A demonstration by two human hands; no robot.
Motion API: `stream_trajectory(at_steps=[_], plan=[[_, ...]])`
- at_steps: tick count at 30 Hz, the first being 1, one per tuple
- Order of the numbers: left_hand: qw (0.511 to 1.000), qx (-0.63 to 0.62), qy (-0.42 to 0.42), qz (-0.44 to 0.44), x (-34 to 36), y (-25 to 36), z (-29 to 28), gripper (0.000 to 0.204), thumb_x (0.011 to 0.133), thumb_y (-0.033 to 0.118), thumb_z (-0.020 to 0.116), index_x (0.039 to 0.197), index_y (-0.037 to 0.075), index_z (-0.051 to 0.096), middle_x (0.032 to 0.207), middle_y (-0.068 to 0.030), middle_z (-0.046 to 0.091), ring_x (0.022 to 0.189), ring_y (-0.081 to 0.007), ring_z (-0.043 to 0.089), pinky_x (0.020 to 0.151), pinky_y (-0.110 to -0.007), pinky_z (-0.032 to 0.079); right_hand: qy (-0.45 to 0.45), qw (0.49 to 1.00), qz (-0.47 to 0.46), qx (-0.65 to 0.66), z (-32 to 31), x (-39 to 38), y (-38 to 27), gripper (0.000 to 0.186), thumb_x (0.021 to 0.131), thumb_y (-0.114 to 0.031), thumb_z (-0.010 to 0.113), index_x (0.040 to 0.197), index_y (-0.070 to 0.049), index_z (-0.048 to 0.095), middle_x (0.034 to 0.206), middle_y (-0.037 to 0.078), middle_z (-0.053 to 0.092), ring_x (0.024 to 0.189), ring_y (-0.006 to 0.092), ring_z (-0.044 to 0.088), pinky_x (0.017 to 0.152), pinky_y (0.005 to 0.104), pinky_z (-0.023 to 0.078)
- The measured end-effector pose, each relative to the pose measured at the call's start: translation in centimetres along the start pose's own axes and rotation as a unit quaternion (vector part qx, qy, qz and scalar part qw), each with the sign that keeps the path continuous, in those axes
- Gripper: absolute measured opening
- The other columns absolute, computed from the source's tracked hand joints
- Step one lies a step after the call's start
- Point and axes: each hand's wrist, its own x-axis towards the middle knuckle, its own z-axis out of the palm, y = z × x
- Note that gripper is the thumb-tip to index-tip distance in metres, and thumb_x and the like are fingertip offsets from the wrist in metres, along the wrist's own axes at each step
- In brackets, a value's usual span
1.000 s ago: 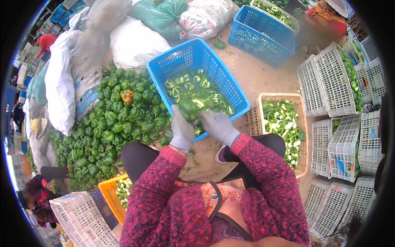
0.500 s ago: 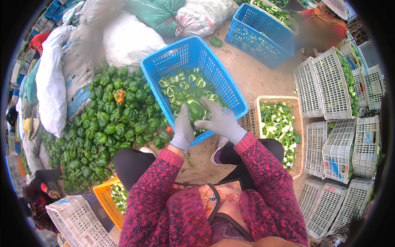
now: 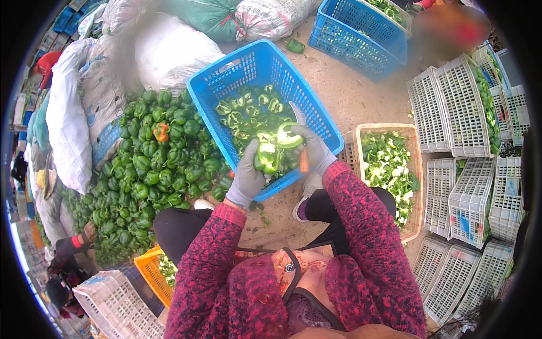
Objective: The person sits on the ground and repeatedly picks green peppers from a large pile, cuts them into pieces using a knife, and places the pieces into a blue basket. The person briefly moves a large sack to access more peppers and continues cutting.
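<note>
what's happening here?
A person's gloved left hand and right hand hold a cut-open green bell pepper over a blue plastic crate of cut peppers. The right hand also has a wooden-handled knife. Whole green bell peppers lie piled to the left; a beige crate of cut pieces stands right.

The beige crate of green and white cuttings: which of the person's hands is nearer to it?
Right. The right hand, gripping a knife, is left of the beige crate; the left hand, holding a cut pepper, is farther left.
</note>
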Motion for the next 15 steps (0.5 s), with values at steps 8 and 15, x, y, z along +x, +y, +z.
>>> stream_trajectory(at_steps=[8, 15], plan=[[0.821, -0.446, 0.024, -0.355, 1.0, -0.6, -2.0, 0.049, 0.111, 0.041, 0.039, 0.135, 0.003, 0.057, 0.110, -0.0118, 0.073, 0.077, -0.0191, 0.071, 0.061, -0.032, 0.059, 0.079, 0.979, -0.019, -0.186, 1.4, -0.6, -3.7, 0.055, 0.093, -0.028, 0.075, 0.140, -0.003, 0.061, 0.123, 0.006, 0.067, 0.090, 0.0125, 0.063, 0.071, 0.0279, 0.051], [0.915, -0.220, -0.063, -0.333, 0.5, -0.4, -2.0, 0.052, 0.109, 0.051, 0.040, 0.124, 0.005, 0.059, 0.099, -0.0072, 0.070, 0.073, -0.0156, 0.069, 0.056, -0.027, 0.054, 0.038, 0.677, -0.141, -0.722, 4.6, -3.4, -0.3, 0.049, 0.093, -0.045, 0.071, 0.124, -0.008, 0.069, 0.116, 0.016, 0.071, 0.098, 0.0319, 0.072, 0.082, 0.0437, 0.056]])
